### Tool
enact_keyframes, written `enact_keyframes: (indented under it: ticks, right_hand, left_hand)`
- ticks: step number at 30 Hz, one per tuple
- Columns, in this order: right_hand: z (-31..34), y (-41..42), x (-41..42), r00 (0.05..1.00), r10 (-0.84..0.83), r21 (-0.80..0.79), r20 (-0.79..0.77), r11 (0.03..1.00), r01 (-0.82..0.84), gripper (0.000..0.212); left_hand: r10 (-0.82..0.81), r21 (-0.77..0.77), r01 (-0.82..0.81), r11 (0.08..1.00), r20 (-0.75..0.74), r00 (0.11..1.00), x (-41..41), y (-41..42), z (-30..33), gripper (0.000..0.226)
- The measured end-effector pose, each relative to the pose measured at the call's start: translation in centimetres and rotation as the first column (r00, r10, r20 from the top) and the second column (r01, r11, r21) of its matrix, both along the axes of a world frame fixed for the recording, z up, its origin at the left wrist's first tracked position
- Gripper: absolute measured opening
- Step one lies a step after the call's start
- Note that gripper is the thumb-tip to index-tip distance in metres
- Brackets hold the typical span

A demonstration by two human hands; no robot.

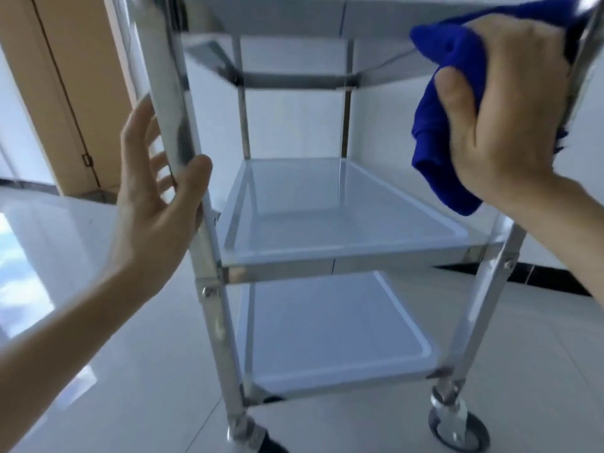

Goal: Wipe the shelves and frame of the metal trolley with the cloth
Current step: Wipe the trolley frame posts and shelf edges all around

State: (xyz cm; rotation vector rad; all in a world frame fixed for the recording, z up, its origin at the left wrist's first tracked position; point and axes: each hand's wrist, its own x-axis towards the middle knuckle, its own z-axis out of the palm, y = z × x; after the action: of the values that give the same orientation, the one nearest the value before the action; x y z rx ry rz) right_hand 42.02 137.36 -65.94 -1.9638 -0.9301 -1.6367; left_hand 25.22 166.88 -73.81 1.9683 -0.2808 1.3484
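A shiny metal trolley (225, 325) on castor wheels fills the view, with a middle shelf (343, 217) and a bottom shelf (333, 335) below its top tray. My left hand (157, 188) curls loosely around the front left post, thumb in front and fingers behind it. My right hand (500, 119) grips a bunched blue cloth (438, 89) and presses it against the front right post, just under the top tray. Part of the cloth hangs down below my palm.
The trolley stands on a glossy pale tiled floor (98, 338). A beige wooden door (65, 93) is at the back left. A white wall with a dark skirting strip (539, 276) runs behind on the right. The front castor wheels (457, 426) are near the bottom edge.
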Motion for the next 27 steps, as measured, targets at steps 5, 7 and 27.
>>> enact_keyframes:
  ticks: [5, 7, 27]
  right_hand:
    - [-8.3, 3.5, -1.4, 0.939, 0.097, -0.031, -0.329, 0.993, -0.114, 0.041]
    - [-11.5, 5.1, -1.9, 0.898, -0.036, -0.238, -0.438, 0.968, -0.078, 0.051]
    - [-25.0, 8.1, -6.2, 0.934, 0.225, -0.507, -0.277, 0.791, -0.341, 0.034]
  left_hand:
    - [0.099, -0.095, -0.115, 0.989, -0.158, 0.982, -0.4, -1.5, -5.1, 0.072]
    - [0.121, -0.107, -0.142, 0.984, -0.177, 0.977, -0.3, -1.9, -6.5, 0.070]
    - [0.067, -0.156, -0.159, 0.975, -0.476, 0.877, -4.3, -1.1, -17.3, 0.063]
